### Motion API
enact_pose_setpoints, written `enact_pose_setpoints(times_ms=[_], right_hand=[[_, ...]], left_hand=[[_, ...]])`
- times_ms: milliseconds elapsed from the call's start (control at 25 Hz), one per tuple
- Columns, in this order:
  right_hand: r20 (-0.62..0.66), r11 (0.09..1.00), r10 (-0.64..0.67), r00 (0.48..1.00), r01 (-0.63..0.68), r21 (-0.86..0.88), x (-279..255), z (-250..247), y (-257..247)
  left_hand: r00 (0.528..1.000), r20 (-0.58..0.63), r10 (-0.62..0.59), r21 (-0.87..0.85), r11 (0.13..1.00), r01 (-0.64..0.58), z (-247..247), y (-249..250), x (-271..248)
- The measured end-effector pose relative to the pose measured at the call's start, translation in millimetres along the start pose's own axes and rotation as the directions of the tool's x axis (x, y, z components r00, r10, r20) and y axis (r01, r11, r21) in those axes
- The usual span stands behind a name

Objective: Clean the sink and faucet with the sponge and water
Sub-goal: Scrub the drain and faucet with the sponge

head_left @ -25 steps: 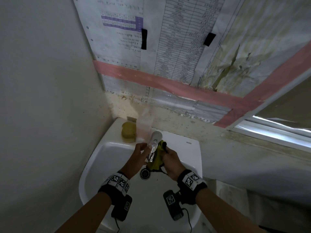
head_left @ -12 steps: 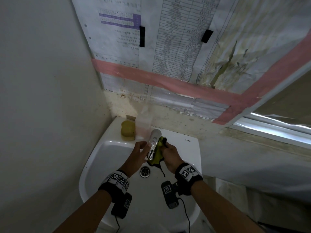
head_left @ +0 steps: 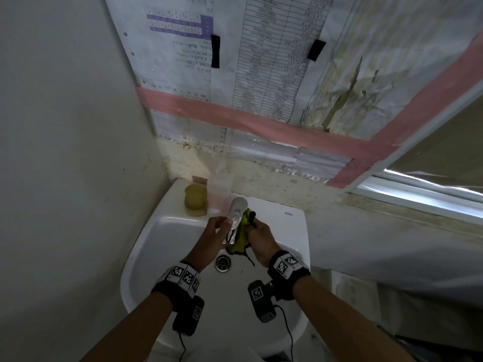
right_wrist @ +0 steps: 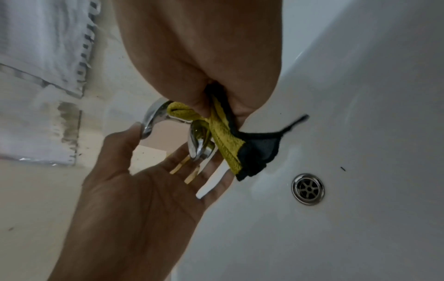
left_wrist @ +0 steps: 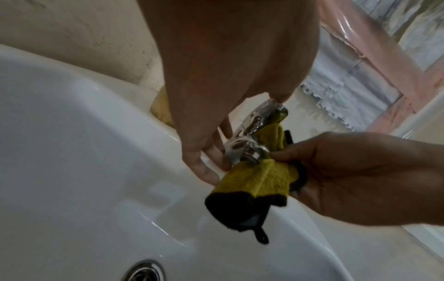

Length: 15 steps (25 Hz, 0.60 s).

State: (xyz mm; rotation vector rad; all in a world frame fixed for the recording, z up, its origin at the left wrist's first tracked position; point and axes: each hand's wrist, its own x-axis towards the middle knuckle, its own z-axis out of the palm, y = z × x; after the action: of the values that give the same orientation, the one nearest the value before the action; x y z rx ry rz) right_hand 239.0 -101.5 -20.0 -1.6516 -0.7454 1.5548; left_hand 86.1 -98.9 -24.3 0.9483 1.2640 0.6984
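Observation:
A chrome faucet (head_left: 236,212) stands at the back of the white sink (head_left: 167,246). My right hand (head_left: 261,239) pinches a yellow cloth with black edging (head_left: 241,239) and presses it against the faucet's right side. In the left wrist view the cloth (left_wrist: 259,178) hangs below the spout (left_wrist: 250,152). My left hand (head_left: 215,231) is at the faucet's left side. Its fingers (right_wrist: 192,171) lie straight under the spout and its thumb (right_wrist: 134,131) touches the lever (right_wrist: 153,114). No water runs that I can see.
A yellow sponge (head_left: 194,200) and a clear plastic container (head_left: 220,189) sit on the sink's back-left ledge. The drain (head_left: 223,263) lies below my hands. A wall stands close on the left, taped papers hang behind, and a window sill (head_left: 418,194) is at the right.
My right hand has slid the cloth a little up the faucet toward its base. My left hand stays at the faucet's left side.

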Motion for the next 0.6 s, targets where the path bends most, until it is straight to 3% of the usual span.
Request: enact_pose_setpoints(times_ms=[240,360,440,600], right_hand=[[0.100,0.975,-0.119,0.988,0.135,-0.175,-36.0,-9.6,15.6],[0.190,0.889,-0.225,0.956,0.281,-0.362,-44.4,-14.3,21.9],[0.285,0.763,-0.311,0.907,0.417,-0.494,-53.6,-18.8,23.5],[0.463,0.401,-0.409,0.786,0.611,-0.683,-53.6,-32.1,30.0]], left_hand=[[1.000,0.008,0.021,0.078,0.997,-0.022,-8.5,-3.8,5.7],[1.000,0.024,0.012,0.029,0.999,-0.013,-8.0,-4.2,5.3],[1.000,0.027,0.012,-0.002,1.000,-0.012,-5.3,-2.9,4.3],[1.000,0.014,-0.010,-0.011,1.000,0.010,-2.1,1.1,-1.2]])
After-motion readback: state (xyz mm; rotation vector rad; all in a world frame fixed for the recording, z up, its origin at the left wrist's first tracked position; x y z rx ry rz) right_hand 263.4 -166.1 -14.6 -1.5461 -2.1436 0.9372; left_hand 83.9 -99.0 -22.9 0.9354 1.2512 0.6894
